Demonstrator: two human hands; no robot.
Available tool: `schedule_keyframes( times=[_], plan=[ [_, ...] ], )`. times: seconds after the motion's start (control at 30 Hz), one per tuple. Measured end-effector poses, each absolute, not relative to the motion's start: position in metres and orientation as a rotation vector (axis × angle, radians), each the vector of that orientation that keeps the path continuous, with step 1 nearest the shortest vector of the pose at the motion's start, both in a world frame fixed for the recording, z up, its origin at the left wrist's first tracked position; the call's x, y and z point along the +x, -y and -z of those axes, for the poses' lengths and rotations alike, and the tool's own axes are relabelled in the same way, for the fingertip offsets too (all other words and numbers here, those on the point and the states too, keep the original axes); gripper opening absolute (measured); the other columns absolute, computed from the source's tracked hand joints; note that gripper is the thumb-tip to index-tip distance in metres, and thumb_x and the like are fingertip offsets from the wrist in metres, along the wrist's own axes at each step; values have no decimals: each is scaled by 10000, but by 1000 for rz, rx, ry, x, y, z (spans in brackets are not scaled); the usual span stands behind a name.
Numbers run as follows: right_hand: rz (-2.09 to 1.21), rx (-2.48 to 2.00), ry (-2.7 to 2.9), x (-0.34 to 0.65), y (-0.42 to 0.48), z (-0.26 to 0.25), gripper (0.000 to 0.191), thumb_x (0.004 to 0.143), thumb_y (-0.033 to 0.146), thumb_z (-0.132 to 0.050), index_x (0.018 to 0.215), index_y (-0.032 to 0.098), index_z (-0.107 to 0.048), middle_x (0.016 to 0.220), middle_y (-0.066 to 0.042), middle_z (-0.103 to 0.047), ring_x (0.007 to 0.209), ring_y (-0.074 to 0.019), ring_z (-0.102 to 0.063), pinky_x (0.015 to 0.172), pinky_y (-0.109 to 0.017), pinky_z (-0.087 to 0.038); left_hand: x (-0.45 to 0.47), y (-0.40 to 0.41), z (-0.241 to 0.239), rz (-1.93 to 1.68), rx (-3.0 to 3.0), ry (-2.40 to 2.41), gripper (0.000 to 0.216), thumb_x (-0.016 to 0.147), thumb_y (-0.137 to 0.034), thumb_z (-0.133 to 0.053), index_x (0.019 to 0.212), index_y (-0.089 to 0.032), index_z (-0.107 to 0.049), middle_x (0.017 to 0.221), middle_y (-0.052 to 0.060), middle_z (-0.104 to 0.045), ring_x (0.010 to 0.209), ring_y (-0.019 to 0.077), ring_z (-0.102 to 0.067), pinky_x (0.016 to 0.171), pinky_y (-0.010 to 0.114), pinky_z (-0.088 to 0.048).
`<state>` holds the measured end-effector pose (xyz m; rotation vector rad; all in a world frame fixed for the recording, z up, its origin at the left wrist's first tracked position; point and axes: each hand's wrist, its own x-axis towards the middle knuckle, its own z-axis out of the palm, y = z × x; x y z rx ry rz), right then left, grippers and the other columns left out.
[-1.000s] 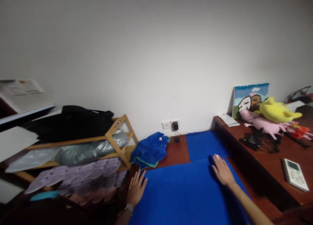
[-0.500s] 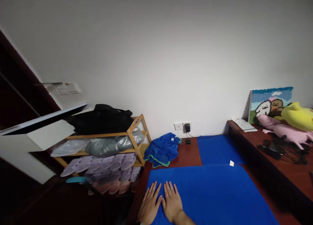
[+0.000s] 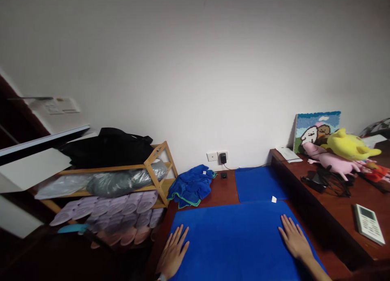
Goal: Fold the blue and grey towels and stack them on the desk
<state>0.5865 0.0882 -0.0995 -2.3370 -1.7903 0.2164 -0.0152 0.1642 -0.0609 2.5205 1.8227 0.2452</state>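
Observation:
A blue cloth (image 3: 234,236) lies spread flat on the reddish-brown wooden surface. Flat on its left edge rests my left hand (image 3: 174,250), fingers spread. My right hand (image 3: 295,239) lies on the cloth near its right edge, also with fingers apart and holding nothing. Behind it is a second flat blue cloth (image 3: 258,183), with a small white label (image 3: 274,199) at its front edge. To the left of that, a crumpled blue cloth with green edging (image 3: 191,186) sits in a heap.
A wooden rack (image 3: 161,171) at left holds a black bag (image 3: 109,149), plastic-wrapped items and several lilac slippers (image 3: 129,203). On the raised ledge at right are a pink plush (image 3: 329,161), a yellow plush (image 3: 350,144), black cables and a white remote (image 3: 369,224). A plugged adapter (image 3: 223,157) is on the wall.
My right hand has slid right across the cloth, away from my left hand, which stays at the left edge. The view has turned rightward, bringing the white remote into sight.

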Motion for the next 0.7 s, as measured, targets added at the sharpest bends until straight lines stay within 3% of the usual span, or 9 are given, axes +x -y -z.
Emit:
schedule_keyframes(
  times=[0.23, 0.47, 0.6, 0.7],
  plan=[
    [-196, -2320, 1757, 645, -87, 122, 807, 934, 642, -200, 1606, 209, -311, 1682, -14, -240, 1562, -245, -168, 1264, -467, -204, -23, -168, 60, -220, 2549, -1781, 587, 1025, -580, -367, 1581, -432, -249, 1674, -52, -272, 1535, 233, -280, 1246, 478, -305],
    [-159, -2401, 1817, 636, -89, 102, 802, 927, 593, -228, 1593, 158, -335, 1671, -46, -264, 1558, -258, -187, 1270, -483, -178, -18, -162, 52, -326, 2519, -1820, 564, 1030, -558, -369, 1567, -388, -348, 1671, -18, -305, 1526, 230, -308, 1249, 502, -299],
    [-73, -2281, 1828, 564, -90, 72, 761, 967, 555, -216, 1584, 130, -348, 1657, -71, -266, 1553, -276, -190, 1279, -521, -139, -19, -158, 51, -437, 2470, -1847, 522, 1036, -521, -360, 1506, -333, -487, 1616, 2, -427, 1480, 234, -405, 1230, 468, -355],
    [-166, -2029, 1908, 455, -86, 47, 694, 1021, 536, -182, 1604, 175, -296, 1664, -24, -229, 1556, -250, -163, 1288, -494, -154, -23, -148, 53, -466, 2488, -1806, 516, 1025, -528, -392, 1498, -352, -498, 1592, -6, -464, 1469, 246, -424, 1223, 468, -371]
  ],
)
